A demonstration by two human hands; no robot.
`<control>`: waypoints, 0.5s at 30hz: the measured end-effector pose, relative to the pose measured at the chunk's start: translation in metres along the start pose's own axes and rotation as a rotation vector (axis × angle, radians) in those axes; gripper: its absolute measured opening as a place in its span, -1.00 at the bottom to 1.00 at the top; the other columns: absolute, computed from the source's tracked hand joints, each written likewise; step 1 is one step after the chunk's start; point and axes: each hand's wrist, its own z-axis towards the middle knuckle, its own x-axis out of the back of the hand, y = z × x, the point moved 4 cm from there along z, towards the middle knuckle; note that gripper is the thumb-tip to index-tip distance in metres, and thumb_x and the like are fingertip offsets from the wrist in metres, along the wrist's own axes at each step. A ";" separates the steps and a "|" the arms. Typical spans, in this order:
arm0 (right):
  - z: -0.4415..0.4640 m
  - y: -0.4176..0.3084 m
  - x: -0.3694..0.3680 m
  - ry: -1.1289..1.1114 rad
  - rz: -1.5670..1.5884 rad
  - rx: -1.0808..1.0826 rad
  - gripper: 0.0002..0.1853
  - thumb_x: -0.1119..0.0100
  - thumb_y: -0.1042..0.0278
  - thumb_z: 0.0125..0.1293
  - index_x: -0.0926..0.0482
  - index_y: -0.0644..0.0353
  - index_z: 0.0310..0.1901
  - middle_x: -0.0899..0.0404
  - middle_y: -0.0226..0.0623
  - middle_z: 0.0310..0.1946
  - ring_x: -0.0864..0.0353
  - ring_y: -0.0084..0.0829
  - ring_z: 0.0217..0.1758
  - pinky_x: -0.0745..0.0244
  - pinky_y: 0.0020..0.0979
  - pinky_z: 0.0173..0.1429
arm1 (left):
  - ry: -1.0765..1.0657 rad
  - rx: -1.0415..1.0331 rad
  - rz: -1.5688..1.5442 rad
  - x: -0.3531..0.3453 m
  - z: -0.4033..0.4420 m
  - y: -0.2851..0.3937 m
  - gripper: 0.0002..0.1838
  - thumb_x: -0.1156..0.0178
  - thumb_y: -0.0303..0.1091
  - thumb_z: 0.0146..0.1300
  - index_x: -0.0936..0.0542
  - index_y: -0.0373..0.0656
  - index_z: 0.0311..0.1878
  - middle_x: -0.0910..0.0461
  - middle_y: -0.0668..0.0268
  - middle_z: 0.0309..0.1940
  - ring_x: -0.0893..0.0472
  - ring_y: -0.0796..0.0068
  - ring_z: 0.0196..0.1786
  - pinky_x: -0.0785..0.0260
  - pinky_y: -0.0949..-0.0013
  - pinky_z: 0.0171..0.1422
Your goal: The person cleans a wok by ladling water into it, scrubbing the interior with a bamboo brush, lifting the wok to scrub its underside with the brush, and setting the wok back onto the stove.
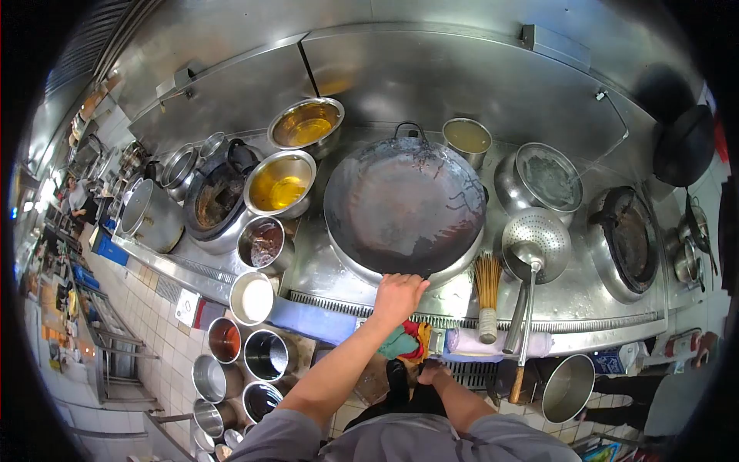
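Observation:
A large dark wok [408,204] sits on the stove in front of me, its far loop handle upright and its inside wet and bare. My left hand [399,297] is closed over the wok's near edge, fingers curled at the rim. Low by my body, near the counter's front edge, is my right hand [433,373]; its fingers are mostly hidden. Colourful cloths [408,341] lie between the two hands. Right of the wok are a bamboo brush [487,292], a perforated strainer [550,231] and a ladle [526,258] with a wooden-ended handle.
Bowls of yellow oil [281,189] stand left of the wok. Several seasoning pots [267,354] crowd the front left. A strainer-topped pot [543,181] and a second burner [627,239] are at the right. Another person [681,400] stands at the lower right.

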 end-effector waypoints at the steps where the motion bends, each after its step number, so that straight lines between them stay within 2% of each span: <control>1: -0.012 -0.006 0.009 -0.011 -0.013 -0.009 -0.17 -0.19 -0.06 0.16 -0.20 0.20 0.39 -0.20 -0.14 0.42 -0.21 -0.21 0.47 -0.25 -0.18 0.43 | 0.005 0.002 0.001 0.000 0.001 0.000 -0.73 -0.18 -0.18 0.27 -0.51 -0.11 -0.49 -0.54 0.26 -0.57 -0.55 0.19 -0.43 -0.31 0.14 -0.25; 6: -0.045 -0.017 0.031 -0.082 0.035 -0.090 -0.27 -0.12 0.14 0.16 -0.23 0.20 0.37 -0.23 -0.16 0.40 -0.27 -0.19 0.44 -0.28 -0.16 0.41 | -0.012 0.002 0.002 0.000 0.002 0.000 -0.72 -0.16 -0.18 0.28 -0.51 -0.12 -0.49 -0.56 0.25 -0.56 -0.56 0.18 -0.43 -0.32 0.13 -0.25; 8: -0.027 -0.011 0.013 -0.130 0.043 -0.104 -0.29 -0.09 0.19 0.15 -0.23 0.20 0.37 -0.24 -0.17 0.40 -0.27 -0.18 0.44 -0.28 -0.14 0.41 | -0.033 0.005 0.017 0.000 0.002 0.001 -0.72 -0.16 -0.18 0.28 -0.51 -0.13 -0.49 -0.57 0.25 -0.55 -0.57 0.16 -0.43 -0.33 0.12 -0.25; 10: 0.022 0.009 -0.023 -0.026 0.091 -0.062 -0.23 -0.13 0.05 0.18 -0.20 0.21 0.39 -0.20 -0.16 0.42 -0.19 -0.18 0.48 -0.25 -0.04 0.40 | -0.122 0.060 -0.024 -0.001 0.005 0.000 -0.70 -0.13 -0.17 0.29 -0.52 -0.15 -0.48 -0.58 0.23 -0.54 -0.59 0.13 -0.42 -0.37 0.10 -0.24; 11: 0.026 0.013 -0.023 -0.031 0.091 -0.049 -0.23 -0.13 0.05 0.18 -0.20 0.21 0.39 -0.20 -0.16 0.42 -0.19 -0.18 0.48 -0.25 -0.04 0.40 | -0.127 0.064 -0.011 0.000 0.009 0.000 -0.70 -0.13 -0.17 0.29 -0.52 -0.15 -0.48 -0.58 0.23 -0.54 -0.59 0.13 -0.42 -0.37 0.10 -0.24; 13: 0.021 0.011 -0.019 0.034 -0.003 0.048 -0.12 -0.17 -0.14 0.16 -0.17 0.23 0.40 -0.15 -0.12 0.44 -0.13 -0.18 0.50 -0.22 -0.01 0.42 | -0.211 0.073 0.061 0.002 0.015 0.003 -0.71 -0.12 -0.18 0.27 -0.54 -0.17 -0.48 -0.57 0.20 -0.56 -0.60 0.10 -0.44 -0.42 0.08 -0.25; 14: 0.018 0.008 -0.012 -0.099 -0.022 0.059 -0.02 -0.18 -0.26 0.13 -0.10 0.24 0.43 -0.11 -0.10 0.45 -0.13 -0.17 0.50 -0.19 -0.06 0.45 | -0.244 0.082 0.061 0.003 0.018 0.005 -0.71 -0.11 -0.16 0.24 -0.57 -0.16 -0.48 -0.58 0.17 -0.56 -0.61 0.10 -0.44 -0.46 0.08 -0.25; 15: 0.046 0.016 -0.030 -0.037 -0.022 0.090 -0.06 -0.15 -0.23 0.17 -0.10 0.25 0.42 -0.14 -0.07 0.43 -0.15 -0.13 0.48 -0.15 -0.14 0.48 | -0.256 0.086 0.054 0.001 0.015 0.004 -0.71 -0.11 -0.16 0.24 -0.57 -0.16 -0.48 -0.58 0.17 -0.56 -0.61 0.10 -0.44 -0.46 0.08 -0.25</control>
